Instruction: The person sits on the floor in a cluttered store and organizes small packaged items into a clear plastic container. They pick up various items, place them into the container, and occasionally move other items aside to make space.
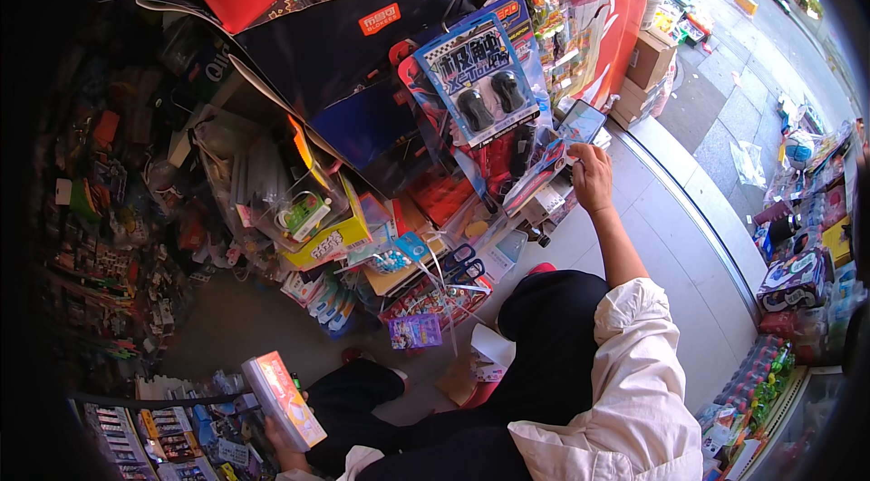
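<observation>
My left hand [280,441], low at the left, grips a flat orange-and-white printed box [284,399] from beneath. The box is tilted, and most of those fingers are hidden behind it. Out ahead, my right hand [593,175] has its fingertips bent at the end of a toy box [540,175]; whether they hold it or only touch it is unclear. Just beyond these fingers a smartphone [582,121] lies with its screen up. A blue blister card with two black toy pieces [486,83] hangs on a hook beside the toy box.
Dark cardboard display boxes [326,52] stand ahead. Blue-handled scissors [465,263] and a yellow carton [329,236] lie among piled packets. Brown cartons [646,66] stand by the metal door track [686,209]. Bottles [758,372] fill the lower right. An opened white box [491,348] is near my legs.
</observation>
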Available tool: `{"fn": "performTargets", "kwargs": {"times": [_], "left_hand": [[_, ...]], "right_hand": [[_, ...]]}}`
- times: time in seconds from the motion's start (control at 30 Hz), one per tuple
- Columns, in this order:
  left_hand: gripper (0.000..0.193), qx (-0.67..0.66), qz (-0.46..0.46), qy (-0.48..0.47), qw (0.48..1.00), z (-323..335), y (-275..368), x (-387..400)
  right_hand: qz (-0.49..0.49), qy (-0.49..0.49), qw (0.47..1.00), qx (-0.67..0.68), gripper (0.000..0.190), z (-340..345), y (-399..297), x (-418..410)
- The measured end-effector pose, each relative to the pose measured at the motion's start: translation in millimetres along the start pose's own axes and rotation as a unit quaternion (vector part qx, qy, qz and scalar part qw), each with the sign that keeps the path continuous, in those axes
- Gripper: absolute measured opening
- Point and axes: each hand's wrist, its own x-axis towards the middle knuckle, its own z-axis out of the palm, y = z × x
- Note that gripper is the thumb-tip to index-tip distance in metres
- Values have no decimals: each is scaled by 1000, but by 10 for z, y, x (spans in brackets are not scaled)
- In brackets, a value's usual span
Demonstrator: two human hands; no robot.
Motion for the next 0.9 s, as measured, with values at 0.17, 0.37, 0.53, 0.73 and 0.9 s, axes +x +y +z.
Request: {"fn": "performTargets", "kwargs": {"times": [0.17,0.37,0.53,0.73,0.9], "left_hand": [[85,-2,6,-5,1000,-29,-4,5],[85,-6,10,5,1000,-59,-23,0],[85,3,1,9,1000,-57,-6,2],[86,-6,-24,-21,999,-9,28,0],[86,-3,-6,-6,1000,12,7,-1]], "right_hand": [[5,-2,1000,6,24,3,-7,0],[10,11,1000,11,25,2,-11,1],[29,19,999,11,26,-14,-12,-1],[9,3,1000,11,26,-16,-8,-3],[15,40,999,10,24,-3,3,-6]]}}
